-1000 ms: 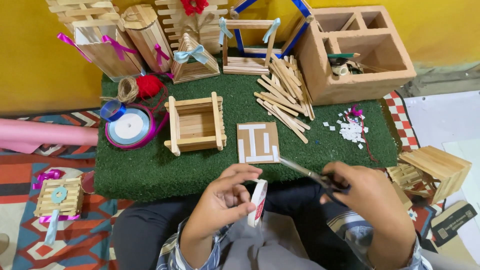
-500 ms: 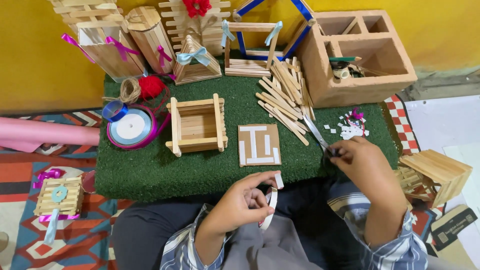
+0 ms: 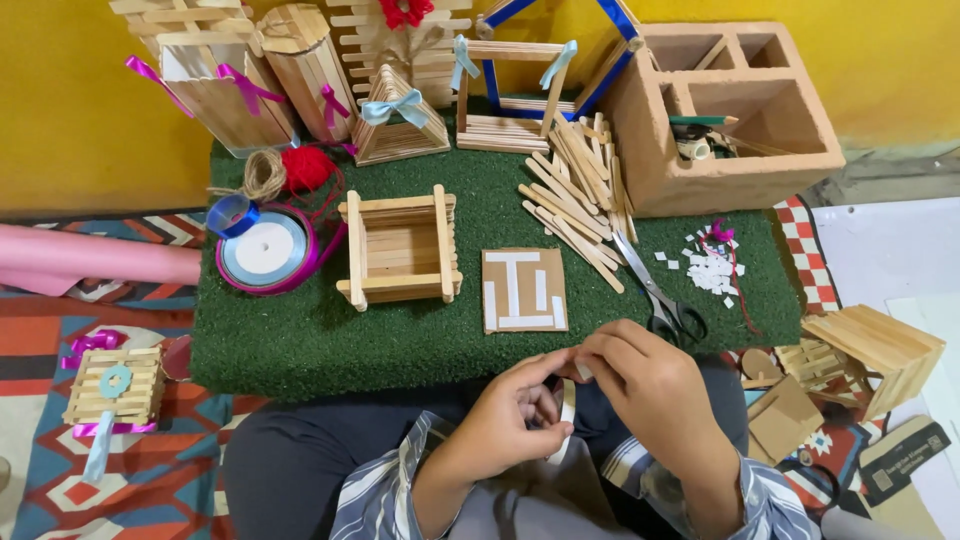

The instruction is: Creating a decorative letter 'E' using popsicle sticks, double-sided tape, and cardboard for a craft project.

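My left hand (image 3: 510,420) grips a white tape roll (image 3: 567,418) over my lap. My right hand (image 3: 650,385) pinches the free end of the tape at the top of the roll. Both hands meet just in front of the green turf mat's (image 3: 300,330) near edge. Black-handled scissors (image 3: 665,300) lie on the mat right of my hands. A brown card square with white strips (image 3: 524,290) lies just beyond my hands. A square box of wooden sticks (image 3: 400,248) sits to its left.
A loose pile of wooden sticks (image 3: 575,195), small white cut bits (image 3: 710,270) and a brick-coloured organiser (image 3: 725,115) are at the right. Ribbon spools (image 3: 262,250), twine, red yarn and stick-built models line the left and back. A pink roll (image 3: 90,262) lies on the left.
My right hand has put the scissors down on the mat and come back to the tape roll. My left hand has kept hold of the roll.
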